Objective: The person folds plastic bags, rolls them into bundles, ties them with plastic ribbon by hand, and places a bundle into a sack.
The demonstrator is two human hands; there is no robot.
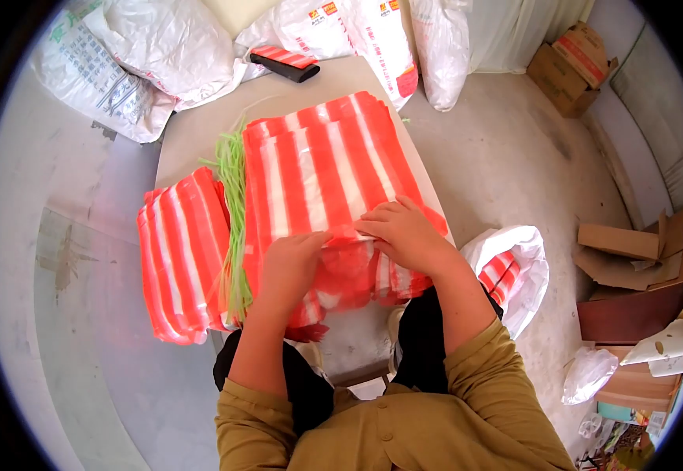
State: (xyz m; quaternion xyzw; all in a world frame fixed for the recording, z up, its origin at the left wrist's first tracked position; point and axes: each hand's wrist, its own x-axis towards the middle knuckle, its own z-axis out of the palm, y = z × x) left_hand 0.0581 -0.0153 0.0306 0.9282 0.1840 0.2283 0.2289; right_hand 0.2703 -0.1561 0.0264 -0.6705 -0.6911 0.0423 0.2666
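Observation:
A thick stack of red-and-white striped plastic bags (318, 169) lies on the table in front of me, its near end hanging over the edge. My left hand (294, 263) is closed at the near edge of the stack, fingertips curled over the plastic. Beside it, my right hand (404, 231) grips the same edge, thumb and fingers pinching the top layer. Between the hands the plastic is bunched and folded. Green plastic strips (234, 204) run along the stack's left side. Left of them rests a second pile of striped bags (184, 255).
A black object with striped plastic (285, 64) sits at the far end of the table (200, 129). Full white sacks (172, 47) stand behind. An open white sack (534, 267) holding striped bags is on the floor at right, near cardboard boxes (632, 251).

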